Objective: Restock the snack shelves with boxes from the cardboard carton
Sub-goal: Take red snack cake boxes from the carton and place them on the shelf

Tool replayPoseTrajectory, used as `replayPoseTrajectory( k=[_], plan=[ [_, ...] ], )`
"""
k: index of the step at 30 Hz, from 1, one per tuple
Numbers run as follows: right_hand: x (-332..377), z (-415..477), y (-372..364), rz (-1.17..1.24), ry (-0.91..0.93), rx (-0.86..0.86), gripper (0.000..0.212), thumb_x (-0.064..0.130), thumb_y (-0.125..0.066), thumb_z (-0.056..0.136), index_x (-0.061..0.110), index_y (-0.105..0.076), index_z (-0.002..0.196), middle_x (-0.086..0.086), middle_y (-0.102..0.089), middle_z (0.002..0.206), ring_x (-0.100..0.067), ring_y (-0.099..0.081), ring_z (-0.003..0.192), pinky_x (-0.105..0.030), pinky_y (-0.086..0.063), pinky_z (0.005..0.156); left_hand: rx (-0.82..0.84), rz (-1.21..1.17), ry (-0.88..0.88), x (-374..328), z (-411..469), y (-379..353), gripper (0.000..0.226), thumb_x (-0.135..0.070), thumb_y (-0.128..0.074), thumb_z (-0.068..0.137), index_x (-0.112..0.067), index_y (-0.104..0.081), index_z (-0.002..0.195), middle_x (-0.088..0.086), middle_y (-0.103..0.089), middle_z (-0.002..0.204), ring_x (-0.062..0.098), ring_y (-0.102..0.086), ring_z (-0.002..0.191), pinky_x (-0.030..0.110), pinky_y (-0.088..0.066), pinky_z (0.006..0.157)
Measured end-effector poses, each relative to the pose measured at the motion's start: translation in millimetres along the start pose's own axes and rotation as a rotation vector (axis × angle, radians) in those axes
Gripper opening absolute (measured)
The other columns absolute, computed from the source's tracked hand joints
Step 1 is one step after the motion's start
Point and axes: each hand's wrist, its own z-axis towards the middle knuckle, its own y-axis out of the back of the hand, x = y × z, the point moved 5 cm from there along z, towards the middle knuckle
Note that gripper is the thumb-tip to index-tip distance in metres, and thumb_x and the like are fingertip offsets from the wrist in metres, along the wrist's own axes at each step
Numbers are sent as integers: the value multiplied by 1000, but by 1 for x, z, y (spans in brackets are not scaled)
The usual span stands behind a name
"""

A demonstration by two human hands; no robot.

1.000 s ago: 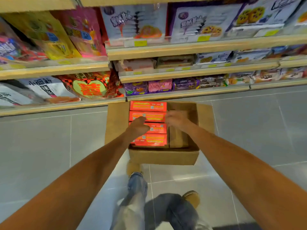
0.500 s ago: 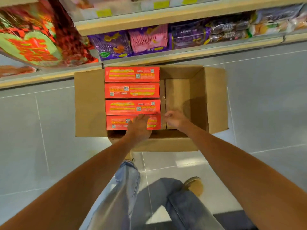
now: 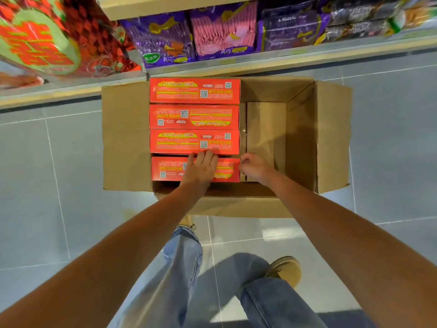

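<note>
Open cardboard carton (image 3: 125,138) on the tiled floor (image 3: 35,185), just in front of the bottom snack shelf (image 3: 283,60). Four red boxes (image 3: 194,91) stand in a row in the carton's left half; right half bare cardboard. Left hand (image 3: 201,169) lies on the nearest red box (image 3: 168,170), fingers (image 3: 208,155) together, tips hooked over its far edge. Right hand (image 3: 254,166) at that box's right end, fingers curled; actual grip cannot be told. Purple and pink snack bags (image 3: 222,29) fill the shelf behind the carton.
</note>
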Motion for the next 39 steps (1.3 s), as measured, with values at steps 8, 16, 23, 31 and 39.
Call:
replayPoseTrajectory(
  k=[8,16,23,31,39],
  plan=[
    [11,-21,-8,-52,109,274,67,-7,-66,79,19,-39,135,-3,-50,124,-20,-48,120,-34,-49,96,100,-177,-65,11,0,15,75,-24,-70,80,-11,-27,141,10,-36,141,28,-36,131,42,-31,111],
    [80,-82,52,-23,251,139,70,-3,-73,76,19,-32,128,5,-45,114,-10,-48,111,-22,-44,89,118,-520,-128,28,-5,110,82,-34,-66,84,-16,-19,149,9,-39,142,27,-39,129,38,-36,106],
    [170,-174,122,-42,318,-30,77,10,-82,69,21,-37,131,2,-54,118,-19,-52,116,-39,-47,100,5,-563,-142,51,-40,262,80,-30,-66,85,-10,-21,148,11,-36,147,27,-38,132,33,-34,107],
    [321,-335,200,-100,459,-125,55,10,-84,69,14,-48,110,1,-62,95,-15,-60,91,-27,-46,74,-41,-445,-169,117,-103,460,87,-37,-73,78,-9,-26,146,11,-42,143,27,-41,132,33,-34,107],
    [462,-513,244,-165,584,-233,59,8,-72,81,12,-43,131,-12,-60,119,-27,-57,107,-34,-49,80,-192,-309,-197,160,-218,669,82,-38,-68,83,-9,-25,147,11,-41,142,27,-45,126,27,-36,99]
  ],
)
